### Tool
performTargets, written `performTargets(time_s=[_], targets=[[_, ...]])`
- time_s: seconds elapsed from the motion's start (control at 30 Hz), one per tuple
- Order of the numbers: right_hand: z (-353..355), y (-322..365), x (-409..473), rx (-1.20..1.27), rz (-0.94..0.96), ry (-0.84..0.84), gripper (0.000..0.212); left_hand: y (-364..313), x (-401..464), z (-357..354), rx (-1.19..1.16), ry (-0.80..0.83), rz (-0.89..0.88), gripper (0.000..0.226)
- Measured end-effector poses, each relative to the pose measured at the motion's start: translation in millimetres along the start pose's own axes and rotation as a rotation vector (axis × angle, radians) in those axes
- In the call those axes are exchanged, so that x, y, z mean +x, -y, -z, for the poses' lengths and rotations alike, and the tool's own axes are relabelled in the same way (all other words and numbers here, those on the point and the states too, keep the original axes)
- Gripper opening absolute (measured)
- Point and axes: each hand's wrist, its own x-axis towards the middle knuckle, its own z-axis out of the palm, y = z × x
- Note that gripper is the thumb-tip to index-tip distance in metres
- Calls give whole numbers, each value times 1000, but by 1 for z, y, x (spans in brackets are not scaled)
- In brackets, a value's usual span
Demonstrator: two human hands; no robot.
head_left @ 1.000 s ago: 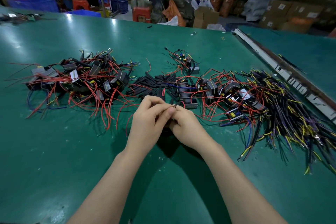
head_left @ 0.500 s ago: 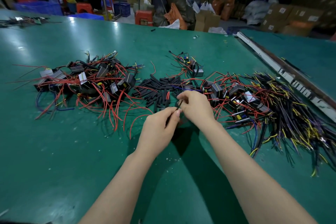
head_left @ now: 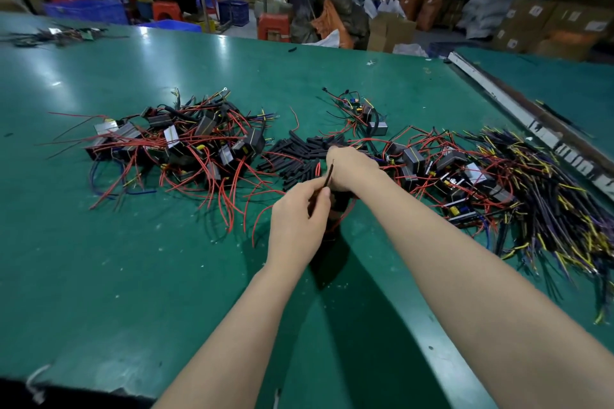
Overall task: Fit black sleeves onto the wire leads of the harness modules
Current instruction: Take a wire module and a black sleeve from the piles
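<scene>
The left hand [head_left: 297, 219] pinches a thin wire lead with a black sleeve [head_left: 328, 176] on it, thumb and first finger curled round its lower end. The sleeve is long and skinny, and it points up and a little to the right, away from the person, with its top end just beside the right hand [head_left: 349, 168].

The right hand is farther out on the green table [head_left: 166, 276], right at the near edge of the pile of loose black sleeves [head_left: 295, 153]. Its fingers are curled down and hidden behind its back, so I cannot tell if it grips a sleeve, a wire, or nothing at all (a dark module seems to sit under the wrist, but it is mostly hidden).

My guess is that the next sleeve comes from that pile. The pile lies just past the right hand and a bit to its left, so the right hand is the nearer 1 to pick from it. The loose sleeves lie mostly slanted, from near-left to far-right, so the fingers would need to pinch across 1, not along it.

There are 2 heaps of harness modules with red wires: 1 on the left [head_left: 176, 146] and 1 on the right [head_left: 442, 173]. A big bundle of dark and yellow wires [head_left: 548, 196] lies at the far right
</scene>
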Motion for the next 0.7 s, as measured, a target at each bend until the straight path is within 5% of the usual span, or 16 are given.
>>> performTargets(time_s=[0.17,0.43,0.6,0.7], targets=[[-6,-14,-9,131,-13,-9,36,-1,-2,-1,3,9,-17,21],[-8,-13,-8,-16,13,39,33,-4,-3,1,18,35,-26,19],[-5,-18,-13,14,105,133,48,-5,-4,0,37,46,-32,21],[2,-35,-27,264,133,-82,56,-5,-3,0,52,41,-35,21]])
